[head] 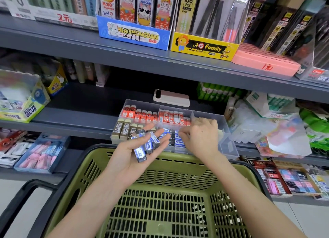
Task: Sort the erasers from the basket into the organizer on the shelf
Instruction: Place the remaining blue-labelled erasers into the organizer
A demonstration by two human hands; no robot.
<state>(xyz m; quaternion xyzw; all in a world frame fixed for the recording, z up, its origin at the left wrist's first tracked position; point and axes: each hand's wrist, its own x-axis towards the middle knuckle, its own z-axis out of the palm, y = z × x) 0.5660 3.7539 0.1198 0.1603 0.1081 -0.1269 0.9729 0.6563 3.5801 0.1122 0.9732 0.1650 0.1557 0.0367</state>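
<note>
Erasers (144, 146) in blue-and-grey sleeves, heaped on the upturned left hand (128, 155), fingers (160, 137) loose and nearly straight under them, above the far rim of the green basket (178, 177). Right hand (201, 138) knuckles-up over the front middle compartment of the clear organizer (227, 141) on the shelf (80, 116), fingertips (184, 135) curled down onto the blue erasers (178, 142) filed there; blurred, possibly pinching one, cannot tell. Red erasers (140, 114) in the back compartments, 2B erasers (122, 129) front left. Phone (171, 98) flat behind the organizer.
</note>
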